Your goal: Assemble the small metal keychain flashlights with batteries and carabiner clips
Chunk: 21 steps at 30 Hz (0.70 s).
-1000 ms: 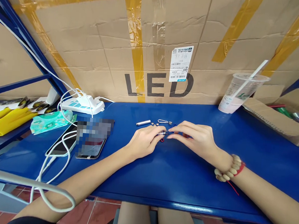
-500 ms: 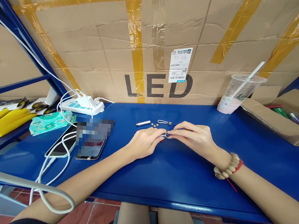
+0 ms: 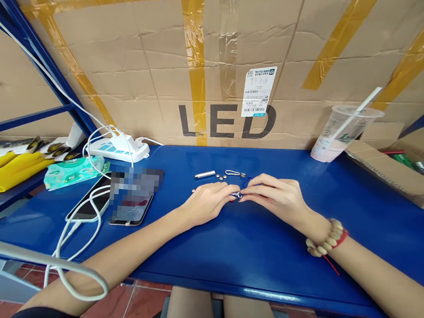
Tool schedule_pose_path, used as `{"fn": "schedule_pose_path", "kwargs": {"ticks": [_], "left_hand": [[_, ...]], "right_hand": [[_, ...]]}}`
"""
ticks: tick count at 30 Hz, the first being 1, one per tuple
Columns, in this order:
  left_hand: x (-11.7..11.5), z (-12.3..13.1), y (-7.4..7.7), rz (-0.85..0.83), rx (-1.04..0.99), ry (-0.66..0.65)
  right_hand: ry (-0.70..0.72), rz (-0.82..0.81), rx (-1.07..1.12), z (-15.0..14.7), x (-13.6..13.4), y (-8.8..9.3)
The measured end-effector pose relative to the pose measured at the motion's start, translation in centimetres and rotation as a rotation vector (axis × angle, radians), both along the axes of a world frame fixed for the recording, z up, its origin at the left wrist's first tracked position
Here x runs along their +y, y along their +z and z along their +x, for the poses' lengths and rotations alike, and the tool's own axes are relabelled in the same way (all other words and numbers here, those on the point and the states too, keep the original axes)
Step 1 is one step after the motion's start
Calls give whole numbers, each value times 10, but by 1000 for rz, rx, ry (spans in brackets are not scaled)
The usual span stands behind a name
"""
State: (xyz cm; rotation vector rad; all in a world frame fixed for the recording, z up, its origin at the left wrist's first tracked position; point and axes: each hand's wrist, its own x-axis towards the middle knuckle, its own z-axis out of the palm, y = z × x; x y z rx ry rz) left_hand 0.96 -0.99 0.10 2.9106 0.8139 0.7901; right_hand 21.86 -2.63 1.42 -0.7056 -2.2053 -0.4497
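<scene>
My left hand [image 3: 208,203] is closed around a small silver metal tube [image 3: 236,194], palm down just over the blue table. The tube's middle is hidden under my fingers. My right hand [image 3: 277,193] pinches the tube's right end with thumb and fingertips. Beside those fingertips is a blue clip [image 3: 246,182], partly covered. A bit of red shows below the tube, too small to name. Behind my hands lie another silver tube [image 3: 205,174], several button cells [image 3: 221,178], a silver carabiner [image 3: 232,172] and a tiny metal part [image 3: 243,174].
Two phones [image 3: 144,205] and looped white cables [image 3: 99,218] are on the left, near a power strip [image 3: 125,147] and a green tissue pack [image 3: 75,172]. A plastic cup with a straw [image 3: 341,132] and an open carton [image 3: 390,178] stand right. A large cardboard box [image 3: 148,75] backs the table.
The tube has turned more side-on between my hands, and its far end now shows left of my left hand. More of the blue clip is visible. The view has shifted slightly.
</scene>
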Motion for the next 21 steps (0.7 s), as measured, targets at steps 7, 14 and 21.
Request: {"fn": "schedule_pose_path", "kwargs": {"ticks": [7, 14, 21], "left_hand": [[0, -1, 1, -90, 0, -43], [2, -1, 0, -93, 0, -53], [2, -2, -2, -84, -13, -40]], "right_hand": [[31, -20, 38, -1, 0, 1], [30, -74, 46, -1, 0, -1], [25, -112, 48, -1, 2, -2]]}}
